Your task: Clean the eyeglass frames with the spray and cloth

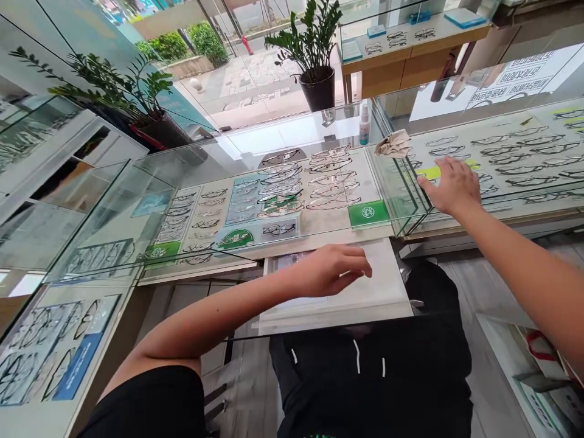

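Note:
My left hand point(335, 269), fingers loosely bent and holding nothing visible, is over a pulled-out white drawer point(383, 286) below the glass counter. My right hand point(452, 185) is spread above the glass at the right, near its edge, with nothing in it. A crumpled beige cloth point(393, 145) lies on the glass just left of that hand. Beside the cloth stands a small spray bottle point(364, 125). Rows of eyeglasses point(280, 182) show through the glass between my hands and the left side, next to a green card point(367, 213).
A side glass case point(98, 347) with more glasses runs down the left. Two potted plants point(317, 88) stand behind the counter. At the back right is another display table point(410, 45). A low shelf point(506, 347) with bags is at the lower right.

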`<state>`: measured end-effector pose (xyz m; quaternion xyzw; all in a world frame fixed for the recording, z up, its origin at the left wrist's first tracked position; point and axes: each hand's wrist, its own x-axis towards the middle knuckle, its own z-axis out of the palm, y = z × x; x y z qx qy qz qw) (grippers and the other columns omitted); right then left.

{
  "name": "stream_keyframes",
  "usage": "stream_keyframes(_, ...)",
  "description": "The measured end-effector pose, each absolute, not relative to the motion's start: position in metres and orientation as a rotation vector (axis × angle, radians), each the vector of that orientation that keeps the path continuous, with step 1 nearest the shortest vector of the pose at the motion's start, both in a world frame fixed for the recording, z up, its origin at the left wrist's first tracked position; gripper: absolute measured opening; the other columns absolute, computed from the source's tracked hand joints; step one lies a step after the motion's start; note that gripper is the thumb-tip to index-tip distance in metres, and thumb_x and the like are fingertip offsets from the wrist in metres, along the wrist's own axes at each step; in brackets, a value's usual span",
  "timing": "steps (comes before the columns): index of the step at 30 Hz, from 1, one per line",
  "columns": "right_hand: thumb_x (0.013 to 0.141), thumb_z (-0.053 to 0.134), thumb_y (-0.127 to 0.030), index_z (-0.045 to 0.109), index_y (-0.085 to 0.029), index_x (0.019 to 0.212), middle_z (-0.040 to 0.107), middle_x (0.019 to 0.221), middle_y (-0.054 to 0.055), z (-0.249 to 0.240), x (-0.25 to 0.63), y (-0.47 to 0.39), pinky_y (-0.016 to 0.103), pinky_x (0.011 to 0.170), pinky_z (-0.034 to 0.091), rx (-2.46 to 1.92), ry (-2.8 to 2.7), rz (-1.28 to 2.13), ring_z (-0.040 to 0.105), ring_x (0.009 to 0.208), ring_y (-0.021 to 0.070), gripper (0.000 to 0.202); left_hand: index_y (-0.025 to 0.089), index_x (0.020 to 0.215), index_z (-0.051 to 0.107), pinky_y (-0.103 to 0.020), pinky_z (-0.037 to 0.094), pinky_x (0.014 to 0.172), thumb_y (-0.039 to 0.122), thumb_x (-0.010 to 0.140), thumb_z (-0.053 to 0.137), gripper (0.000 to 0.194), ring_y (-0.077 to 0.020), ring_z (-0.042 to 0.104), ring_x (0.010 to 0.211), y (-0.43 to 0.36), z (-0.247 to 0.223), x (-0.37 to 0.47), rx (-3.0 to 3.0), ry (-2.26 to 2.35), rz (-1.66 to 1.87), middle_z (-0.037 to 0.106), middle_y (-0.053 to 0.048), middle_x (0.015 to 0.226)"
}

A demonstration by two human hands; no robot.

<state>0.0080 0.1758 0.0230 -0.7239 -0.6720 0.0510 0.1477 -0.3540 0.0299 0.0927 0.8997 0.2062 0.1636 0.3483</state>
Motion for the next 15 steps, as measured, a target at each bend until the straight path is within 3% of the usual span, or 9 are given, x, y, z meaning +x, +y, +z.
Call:
stream_keyframes(4, 0.115, 0.042, -0.064, 0.046, -0.003, 0.169, 0.039, 0.179, 0.03, 0.029, 0.006, 0.174, 0.063, 0.133, 0.027, -2.073, -1.965, 0.159, 0.033, 0.167, 0.043, 0.082, 0.024, 0.106, 0.078, -0.033, 0.057, 0.08, 0.022, 0.108, 0.059, 0.019, -0.0208, 0.076, 0.091, 0.041, 0.025, -0.36, 2.103, 0.661, 0.35, 0.08, -0.011, 0.106)
stream_keyframes(10, 0.116, 0.042, -0.06, 0.045, -0.006, 0.17, 0.038, 0.181, 0.029, 0.028, 0.006, 0.176, 0.062, 0.133, 0.026, -2.104, -1.975, 0.133, 0.031, 0.167, 0.0425, 0.077, 0.02, 0.1, 0.082, -0.033, 0.062, 0.084, 0.015, 0.095, 0.06, 0.022, -0.0215, 0.076, 0.095, 0.127, -0.071, -0.389, 2.008, 1.195, 0.438, 0.08, -0.008, 0.103)
stream_keyframes(13, 0.113, 0.046, -0.064, 0.046, -0.005, 0.17, 0.039, 0.18, 0.028, 0.026, 0.009, 0.178, 0.066, 0.133, 0.027, -2.07, -1.964, 0.152, 0.033, 0.167, 0.0451, 0.082, 0.017, 0.112, 0.083, -0.033, 0.063, 0.087, 0.018, 0.103, 0.054, 0.03, -0.0195, 0.079, 0.091, 0.174, -0.097, -0.402, 1.933, 1.529, 0.408, 0.082, -0.01, 0.115)
stream_keyframes(15, 0.111, 0.047, -0.066, 0.045, -0.007, 0.17, 0.039, 0.181, 0.026, 0.023, 0.011, 0.18, 0.067, 0.133, 0.028, -2.067, -1.967, 0.153, 0.034, 0.167, 0.0459, 0.084, 0.02, 0.122, 0.082, -0.036, 0.063, 0.096, 0.022, 0.107, 0.053, 0.033, -0.022, 0.079, 0.102, 0.202, -0.105, -0.409, 1.959, 1.624, 0.346, 0.081, -0.009, 0.131)
